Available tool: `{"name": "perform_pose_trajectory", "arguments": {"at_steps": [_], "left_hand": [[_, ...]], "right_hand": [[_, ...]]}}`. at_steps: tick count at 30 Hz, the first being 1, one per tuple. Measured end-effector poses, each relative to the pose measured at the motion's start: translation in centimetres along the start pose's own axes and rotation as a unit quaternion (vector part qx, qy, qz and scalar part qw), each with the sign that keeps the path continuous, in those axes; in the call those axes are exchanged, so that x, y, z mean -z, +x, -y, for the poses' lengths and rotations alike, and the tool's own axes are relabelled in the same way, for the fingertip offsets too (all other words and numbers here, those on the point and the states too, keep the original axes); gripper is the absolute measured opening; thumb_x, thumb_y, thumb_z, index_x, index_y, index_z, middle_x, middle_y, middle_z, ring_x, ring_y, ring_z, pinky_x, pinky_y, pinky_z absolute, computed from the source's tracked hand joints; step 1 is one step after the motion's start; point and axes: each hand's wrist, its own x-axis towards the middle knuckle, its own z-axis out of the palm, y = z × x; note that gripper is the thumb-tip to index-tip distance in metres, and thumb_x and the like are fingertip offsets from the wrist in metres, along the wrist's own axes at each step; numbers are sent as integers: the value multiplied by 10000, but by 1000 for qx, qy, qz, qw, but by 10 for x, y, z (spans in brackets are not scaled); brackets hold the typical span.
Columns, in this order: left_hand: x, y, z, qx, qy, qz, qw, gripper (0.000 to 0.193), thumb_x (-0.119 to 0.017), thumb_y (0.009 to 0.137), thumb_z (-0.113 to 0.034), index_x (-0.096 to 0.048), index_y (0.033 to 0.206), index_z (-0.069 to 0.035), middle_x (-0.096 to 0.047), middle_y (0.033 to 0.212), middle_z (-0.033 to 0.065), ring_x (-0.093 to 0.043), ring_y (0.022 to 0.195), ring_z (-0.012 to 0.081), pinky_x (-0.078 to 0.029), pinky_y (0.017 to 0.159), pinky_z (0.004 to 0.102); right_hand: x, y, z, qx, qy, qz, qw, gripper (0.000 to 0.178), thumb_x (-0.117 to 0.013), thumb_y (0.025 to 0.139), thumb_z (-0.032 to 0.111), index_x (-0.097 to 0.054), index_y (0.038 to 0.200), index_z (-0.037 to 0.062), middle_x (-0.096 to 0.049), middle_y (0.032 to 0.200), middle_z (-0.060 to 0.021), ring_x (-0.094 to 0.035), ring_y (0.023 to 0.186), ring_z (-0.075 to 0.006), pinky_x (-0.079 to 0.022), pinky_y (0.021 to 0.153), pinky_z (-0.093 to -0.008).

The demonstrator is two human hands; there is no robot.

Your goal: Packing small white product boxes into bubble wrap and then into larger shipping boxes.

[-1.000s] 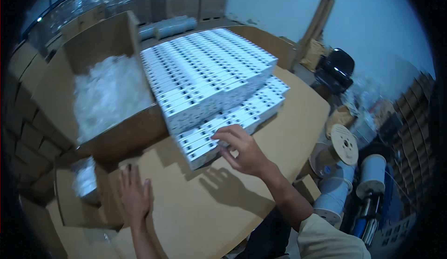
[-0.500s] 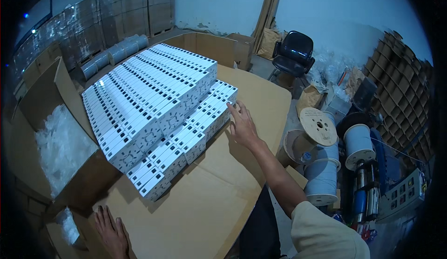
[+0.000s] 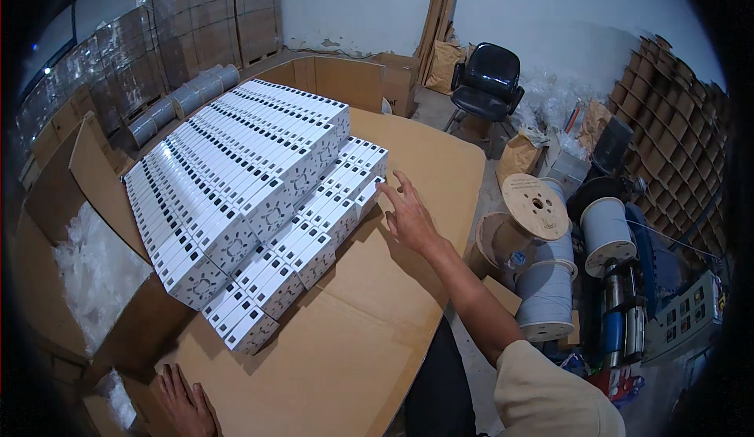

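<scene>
A two-tier stack of long white boxes or bars with black square marks (image 3: pixel 236 154) stands on a brown cardboard sheet (image 3: pixel 369 311). Its upper tier is set back, so a strip of the lower tier (image 3: pixel 314 225) shows along the near right side. My right hand (image 3: pixel 410 219) hovers by the right end of that lower tier, fingers apart, the fingertips close to a white end piece (image 3: pixel 372 193). Whether they touch it I cannot tell. Flat on the cardboard at the lower left rests my left hand (image 3: pixel 185 405), its fingers stretched out and holding nothing.
An open carton (image 3: pixel 118 315) with clear plastic bags (image 3: pixel 98 268) borders the left side. Cable spools (image 3: pixel 536 205) and rollers stand on the floor at right. A black chair (image 3: pixel 487 84) sits farther back, and wrapped pallets of cartons (image 3: pixel 196 21) line the far left.
The view has shifted slightly, moving the stack left and down. My right hand's fingers have spread, and the white end piece beside them now juts out from the lower tier. My left hand stays down.
</scene>
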Motion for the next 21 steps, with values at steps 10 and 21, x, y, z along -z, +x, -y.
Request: {"name": "perform_pose_trajectory", "arguments": {"at_steps": [10, 21], "left_hand": [[-3, 3, 5, -9, 20, 0, 1000, 614, -405, 1062, -522, -430, 1547, -146, -385, 1604, 136, -305, 1487, 387, -235, 1215, 528], [0, -4, 7, -18, 12, -23, 999, 580, -450, 1058, -479, -455, 1530, -144, -435, 1567, 156, -344, 1460, 403, -272, 1193, 529]], "right_hand": [[-2, 0, -12, 41, 89, -52, 994, 483, -589, 791, -145, -583, 1224, 69, -561, 1238, -194, -591, 1134, -391, -530, 919, -440], [39, -29, 23, 32, 41, -9, 999, 298, -662, 856, -15, -630, 1134, 86, -631, 1133, -115, -644, 1010, -363, -538, 839, -451]]}}
